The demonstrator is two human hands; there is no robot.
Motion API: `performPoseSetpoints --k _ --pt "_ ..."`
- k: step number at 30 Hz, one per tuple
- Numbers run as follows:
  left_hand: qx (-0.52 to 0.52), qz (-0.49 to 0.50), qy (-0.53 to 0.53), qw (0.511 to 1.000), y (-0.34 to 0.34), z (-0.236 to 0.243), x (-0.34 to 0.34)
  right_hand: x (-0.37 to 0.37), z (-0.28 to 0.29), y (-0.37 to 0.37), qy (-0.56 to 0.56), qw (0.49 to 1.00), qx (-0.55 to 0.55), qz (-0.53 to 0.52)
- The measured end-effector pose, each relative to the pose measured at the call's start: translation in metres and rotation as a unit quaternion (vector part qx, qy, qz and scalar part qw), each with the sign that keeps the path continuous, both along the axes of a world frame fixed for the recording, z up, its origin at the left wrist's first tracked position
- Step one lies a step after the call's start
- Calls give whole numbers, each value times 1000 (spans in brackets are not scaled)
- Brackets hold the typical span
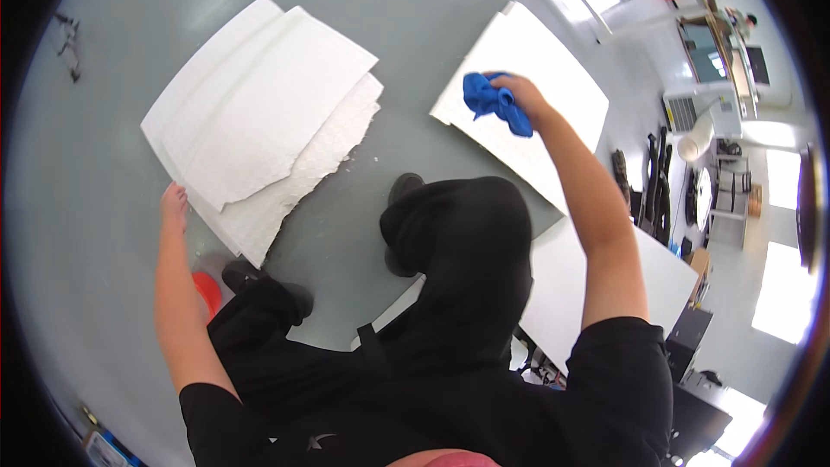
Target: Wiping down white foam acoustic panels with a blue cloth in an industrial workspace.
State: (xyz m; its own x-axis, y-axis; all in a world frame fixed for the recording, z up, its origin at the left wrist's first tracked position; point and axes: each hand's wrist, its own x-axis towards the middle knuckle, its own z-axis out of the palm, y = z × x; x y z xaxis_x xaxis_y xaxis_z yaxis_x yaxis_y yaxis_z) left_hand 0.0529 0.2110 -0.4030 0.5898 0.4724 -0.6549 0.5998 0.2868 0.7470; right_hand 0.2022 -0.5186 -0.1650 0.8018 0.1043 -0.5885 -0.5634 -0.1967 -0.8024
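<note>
Sheets (259, 108) at left hand (175, 204), red object (208, 292) just beside dark shoe (243, 276).

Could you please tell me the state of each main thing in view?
Blue cloth: bunched up, gripped in the right hand
White sheets: overlapping, the lower one ragged-edged
Left hand: at the sheets' edge, grip unclear
White panel: flat
Red object: partly hidden

No readable words or numbers; small white star-like emblem (320, 442) on black shirt (406, 424).
</note>
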Motion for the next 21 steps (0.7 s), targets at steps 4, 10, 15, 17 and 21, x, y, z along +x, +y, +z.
performPoseSetpoints --k 4,10,15,17,21 --pt "104 -131 22 986 -8 50 0 -95 -92 -79 37 968 51 -242" --pt "94 -196 102 971 -109 107 2 -204 -186 -125 194 913 159 -320" --pt "80 -216 122 965 -164 120 4 -194 -254 -112 195 877 236 -370" --pt "62 -237 124 962 -198 118 9 -177 -278 -112 152 852 263 -426" --pt "59 -256 126 957 -234 119 5 -153 -300 -103 56 795 367 -480"
